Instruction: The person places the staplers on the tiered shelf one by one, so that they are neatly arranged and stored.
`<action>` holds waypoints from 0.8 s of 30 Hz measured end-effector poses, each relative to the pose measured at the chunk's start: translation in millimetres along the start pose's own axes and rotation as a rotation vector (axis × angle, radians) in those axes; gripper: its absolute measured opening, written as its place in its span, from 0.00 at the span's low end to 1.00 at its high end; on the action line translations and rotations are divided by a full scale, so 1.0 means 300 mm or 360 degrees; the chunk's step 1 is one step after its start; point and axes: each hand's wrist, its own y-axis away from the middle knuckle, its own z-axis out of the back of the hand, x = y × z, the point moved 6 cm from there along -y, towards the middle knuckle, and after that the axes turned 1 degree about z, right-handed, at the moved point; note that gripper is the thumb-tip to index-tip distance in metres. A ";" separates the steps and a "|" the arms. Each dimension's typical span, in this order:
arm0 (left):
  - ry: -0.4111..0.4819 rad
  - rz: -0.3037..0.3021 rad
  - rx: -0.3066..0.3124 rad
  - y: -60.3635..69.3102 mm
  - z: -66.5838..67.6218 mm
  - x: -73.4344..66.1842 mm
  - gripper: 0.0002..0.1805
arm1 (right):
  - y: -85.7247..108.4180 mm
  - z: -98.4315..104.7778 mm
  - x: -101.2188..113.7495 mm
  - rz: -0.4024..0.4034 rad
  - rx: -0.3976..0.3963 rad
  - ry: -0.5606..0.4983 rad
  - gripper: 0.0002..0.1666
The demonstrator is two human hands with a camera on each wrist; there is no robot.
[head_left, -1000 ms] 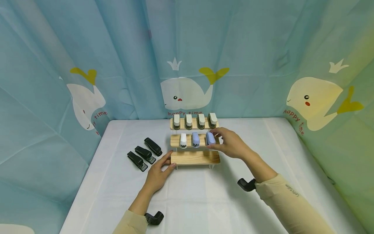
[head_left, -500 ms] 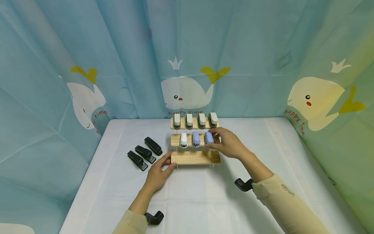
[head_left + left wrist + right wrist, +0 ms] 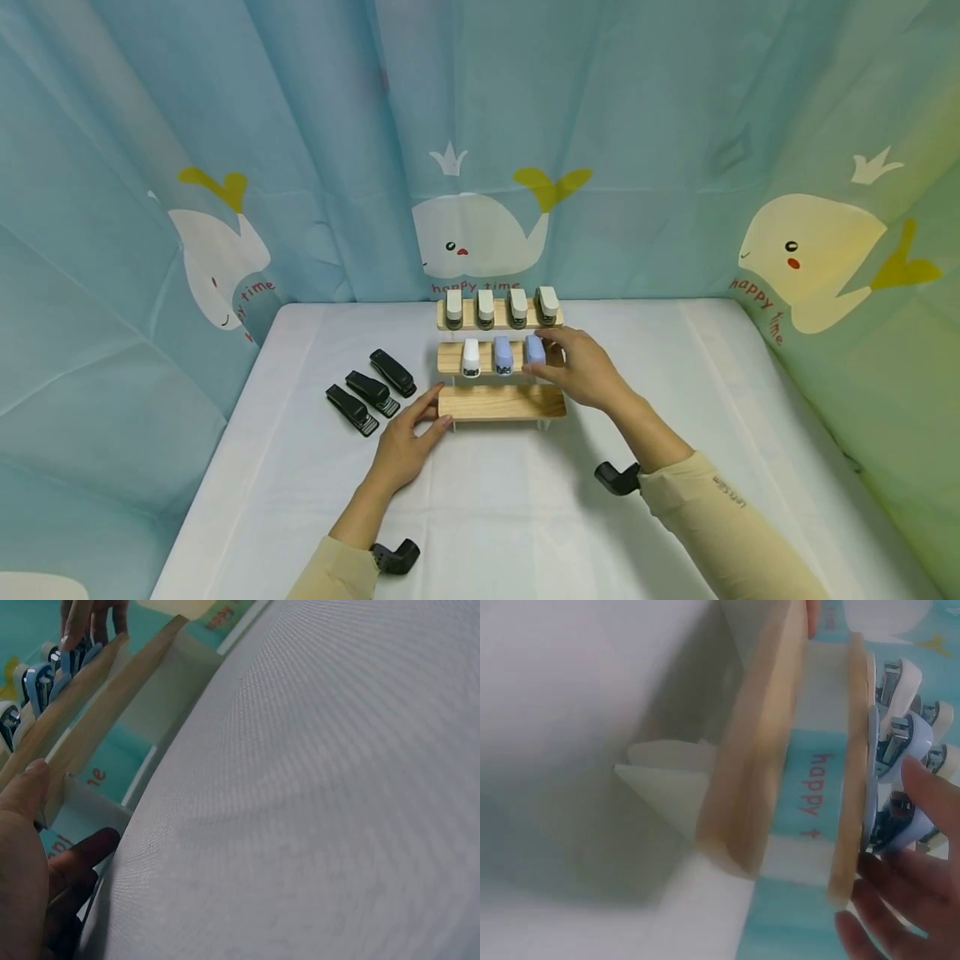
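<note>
A three-tier wooden display rack (image 3: 502,404) stands on the table. On its middle tier, my right hand (image 3: 585,367) pinches the rightmost blue stapler (image 3: 535,350) between thumb and fingers. The right wrist view shows this stapler (image 3: 896,821) at the board's end, partly covered by the fingers. Left of it sit another blue stapler (image 3: 503,356) and a white stapler (image 3: 471,358). My left hand (image 3: 405,446) holds the left end of the lowest tier, thumb towards the front. In the left wrist view its fingers (image 3: 26,787) touch the wooden board.
Several off-white staplers (image 3: 485,309) line the top tier. Three black staplers (image 3: 363,393) lie slanted on the white-covered table (image 3: 480,517), left of the rack. A blue curtain (image 3: 637,125) with whale prints hangs close behind.
My right hand has shifted the rightmost blue stapler slightly left and straightened it beside the other blue one. My left hand stays at the rack's left end.
</note>
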 end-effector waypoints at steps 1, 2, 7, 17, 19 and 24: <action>-0.0002 -0.0001 0.0002 -0.001 0.000 0.000 0.33 | 0.000 -0.001 -0.001 -0.0007 -0.0011 -0.0002 0.40; -0.0004 -0.0001 0.0001 -0.002 0.000 0.000 0.33 | 0.000 -0.003 -0.003 -0.0016 -0.0020 -0.0004 0.40; -0.0006 -0.0005 0.0001 -0.005 0.001 0.001 0.33 | 0.004 -0.010 -0.010 -0.0062 -0.0078 -0.0034 0.40; -0.0003 0.0001 -0.0012 0.000 0.001 0.002 0.33 | 0.019 -0.024 -0.016 -0.0122 -0.0141 -0.0090 0.44; -0.0004 0.0005 -0.0010 0.001 0.000 0.004 0.33 | 0.023 -0.025 -0.016 -0.0126 -0.0148 -0.0100 0.44; -0.0001 -0.0008 -0.0015 -0.001 -0.002 0.005 0.33 | 0.033 -0.027 -0.020 -0.0134 -0.0176 -0.0104 0.45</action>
